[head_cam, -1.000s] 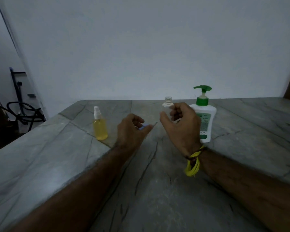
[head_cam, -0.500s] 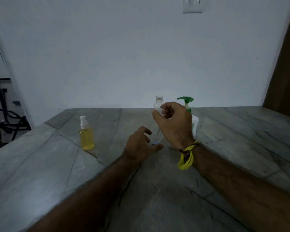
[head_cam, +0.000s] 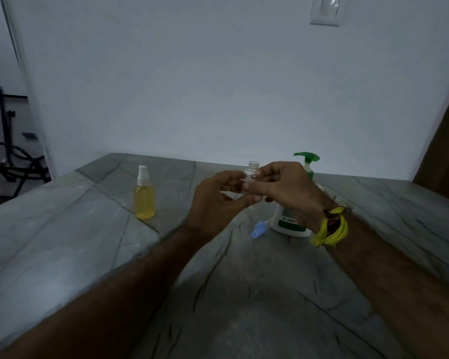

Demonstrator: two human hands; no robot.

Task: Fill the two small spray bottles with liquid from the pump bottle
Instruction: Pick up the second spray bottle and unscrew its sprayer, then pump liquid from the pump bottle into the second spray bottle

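Note:
A small clear spray bottle (head_cam: 253, 169) with no cap is held upright above the table, its threaded neck showing between my hands. My right hand (head_cam: 283, 189) grips its body. My left hand (head_cam: 215, 200) has its fingers on the bottle too. The bottle's blue spray cap (head_cam: 258, 229) lies on the table below. A second small spray bottle (head_cam: 144, 196), capped in white and full of yellow liquid, stands to the left. The white pump bottle (head_cam: 292, 224) with its green pump head stands behind my right wrist, partly hidden.
The grey stone table (head_cam: 88, 229) runs to a white wall. A light switch (head_cam: 324, 10) sits high on the wall. Dark metal frames and cables (head_cam: 8, 156) stand off the table's left edge. A brown panel (head_cam: 446, 151) is at the right.
My left hand set the blue cap down on the table and rose to the clear bottle. My right hand kept holding the bottle. The view shifted.

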